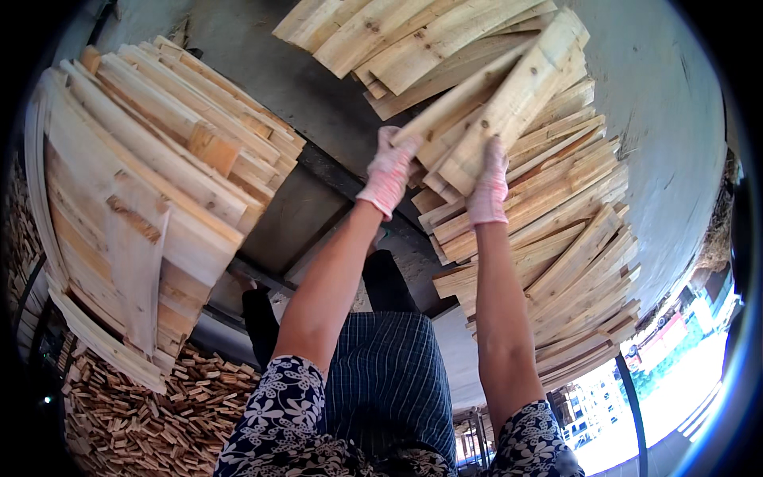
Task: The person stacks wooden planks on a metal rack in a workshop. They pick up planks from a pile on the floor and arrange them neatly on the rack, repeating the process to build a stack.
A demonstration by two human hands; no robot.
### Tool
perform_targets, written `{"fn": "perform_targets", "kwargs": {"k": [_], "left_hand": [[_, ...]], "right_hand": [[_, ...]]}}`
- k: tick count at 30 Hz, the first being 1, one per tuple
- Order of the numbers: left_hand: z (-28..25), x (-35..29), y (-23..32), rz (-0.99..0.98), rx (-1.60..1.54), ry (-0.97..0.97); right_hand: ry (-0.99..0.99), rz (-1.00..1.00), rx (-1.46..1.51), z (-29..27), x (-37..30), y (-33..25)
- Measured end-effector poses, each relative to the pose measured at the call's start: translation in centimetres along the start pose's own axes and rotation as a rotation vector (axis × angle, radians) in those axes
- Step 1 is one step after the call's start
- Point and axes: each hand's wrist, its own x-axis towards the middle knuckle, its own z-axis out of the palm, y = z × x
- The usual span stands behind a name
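Note:
Both my hands wear white-and-pink knit gloves and reach forward over a spread of boards. My left hand (391, 169) is closed on the near end of a pale wooden board (469, 91) that slants away to the upper right. Beside it, my right hand (489, 187) grips the lower end of a wider, knotty wooden board (517, 103), thumb along its side. The two boards lie nearly parallel, tilted above the others. Beneath and around them is a long row of overlapping boards (548, 191), which continues toward me on the right. The fingers under the boards are hidden.
At my left stands a large stack of boards (151, 183), with a short piece (135, 262) lying across its side. Dark metal framing (330, 171) runs between the stacks. A heap of small wood blocks (159, 413) lies at lower left. Grey sheet surface (660, 159) borders the row.

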Motion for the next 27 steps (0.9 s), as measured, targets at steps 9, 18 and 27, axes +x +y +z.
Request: {"fn": "perform_targets", "kwargs": {"k": [9, 18, 27], "left_hand": [[0.5, -20.6, 5.7, 0.286, 1.001, -0.608], [-4.4, -21.5, 2.7, -0.213, 0.511, -0.257], [-5.9, -31.5, 11.9, 0.166, 0.237, -0.435]], "right_hand": [[-0.326, 0.259, -0.029, -4.9, -17.1, -8.3], [-0.234, 0.418, 0.070, -6.8, -29.7, 1.9], [-0.163, 0.134, -0.538, -5.4, -37.9, -2.7]]}}
